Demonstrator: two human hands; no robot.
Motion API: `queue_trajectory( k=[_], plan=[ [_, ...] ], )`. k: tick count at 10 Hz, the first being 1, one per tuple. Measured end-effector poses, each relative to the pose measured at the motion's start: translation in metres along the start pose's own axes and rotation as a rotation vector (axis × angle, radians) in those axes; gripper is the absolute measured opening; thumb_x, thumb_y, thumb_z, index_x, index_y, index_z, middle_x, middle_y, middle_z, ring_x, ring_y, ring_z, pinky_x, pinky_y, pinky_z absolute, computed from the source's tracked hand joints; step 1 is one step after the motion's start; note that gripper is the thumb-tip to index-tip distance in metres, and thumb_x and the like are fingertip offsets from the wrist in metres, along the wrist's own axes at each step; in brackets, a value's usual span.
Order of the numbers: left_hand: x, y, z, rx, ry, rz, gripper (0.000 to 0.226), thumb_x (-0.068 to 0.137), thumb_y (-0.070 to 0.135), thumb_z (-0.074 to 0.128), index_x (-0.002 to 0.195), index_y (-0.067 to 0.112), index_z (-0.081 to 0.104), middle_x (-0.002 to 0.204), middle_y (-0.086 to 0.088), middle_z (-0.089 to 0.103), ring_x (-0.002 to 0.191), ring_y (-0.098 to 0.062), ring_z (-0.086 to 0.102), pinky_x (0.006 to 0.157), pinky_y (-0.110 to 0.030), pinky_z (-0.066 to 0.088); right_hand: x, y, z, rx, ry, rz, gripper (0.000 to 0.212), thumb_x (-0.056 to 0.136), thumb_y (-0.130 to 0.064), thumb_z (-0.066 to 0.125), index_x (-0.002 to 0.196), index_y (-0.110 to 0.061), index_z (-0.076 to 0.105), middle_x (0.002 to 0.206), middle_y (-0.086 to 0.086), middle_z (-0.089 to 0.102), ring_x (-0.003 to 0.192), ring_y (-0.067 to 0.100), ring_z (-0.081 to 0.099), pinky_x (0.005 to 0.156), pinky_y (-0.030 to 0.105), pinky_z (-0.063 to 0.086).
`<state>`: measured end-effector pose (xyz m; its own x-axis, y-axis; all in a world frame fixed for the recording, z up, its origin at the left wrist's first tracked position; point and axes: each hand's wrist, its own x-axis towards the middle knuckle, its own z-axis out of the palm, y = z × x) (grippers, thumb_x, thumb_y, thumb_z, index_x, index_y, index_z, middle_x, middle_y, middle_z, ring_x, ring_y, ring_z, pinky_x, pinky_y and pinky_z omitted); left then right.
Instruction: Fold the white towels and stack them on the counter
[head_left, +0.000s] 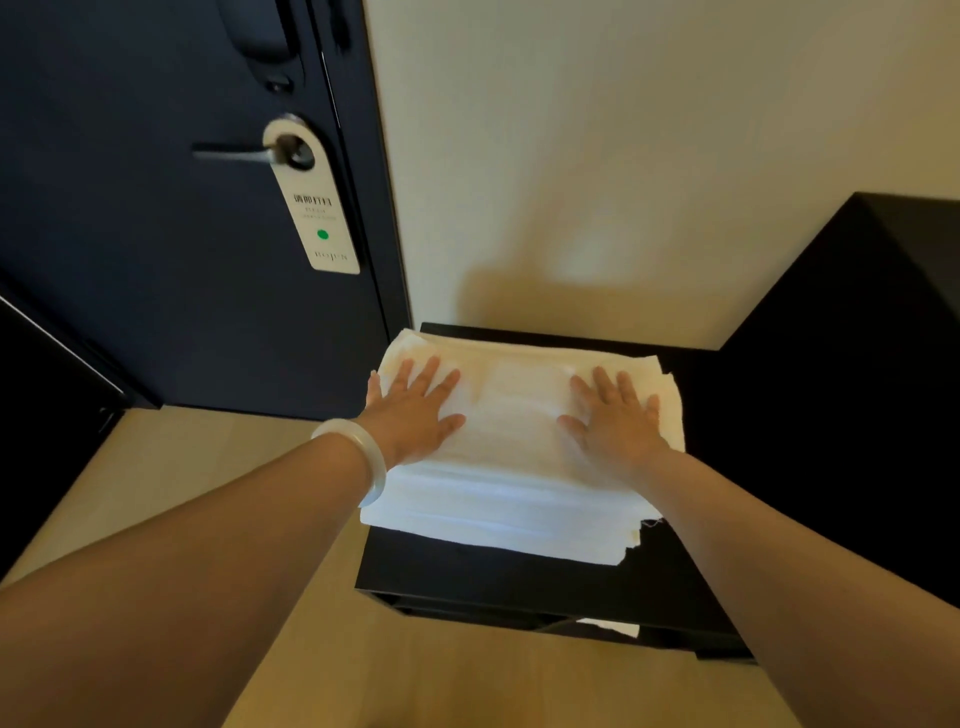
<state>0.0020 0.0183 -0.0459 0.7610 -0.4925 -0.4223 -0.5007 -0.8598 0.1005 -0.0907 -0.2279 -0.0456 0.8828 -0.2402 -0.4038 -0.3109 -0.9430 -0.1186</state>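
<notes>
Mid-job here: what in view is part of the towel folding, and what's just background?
Job: left hand, right hand, both flat on the stacked white towels; black counter.
Background: dark door, door handle, door hanger, bracelet.

The left hand (415, 410) and right hand (615, 415) cover parts of the stacked towels (509, 467), which hide much of the dark surface (519, 577). Smaller print on the door hanger (311, 202) is illegible; a white item (613, 627) under the surface shows only a sliver.
</notes>
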Motion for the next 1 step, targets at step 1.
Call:
queue_trajectory(
  k=[1],
  plan=[
    [-0.0226,0.0178,-0.0208,0.012,0.026,0.041,0.063,0.104,0.052,0.019,0.156,0.031,-0.01,0.163,0.0,-0.02,0.149,-0.026,-0.019,0.119,-0.051,-0.008,-0.023,-0.0031,-0.0193,0.094,0.027,-0.042,0.064,0.106,-0.046,0.028,0.159,-0.021,0.004,0.166,0.006,-0.003,0.153,0.026,-0.004,0.123,0.047,0.005]
  ],
)
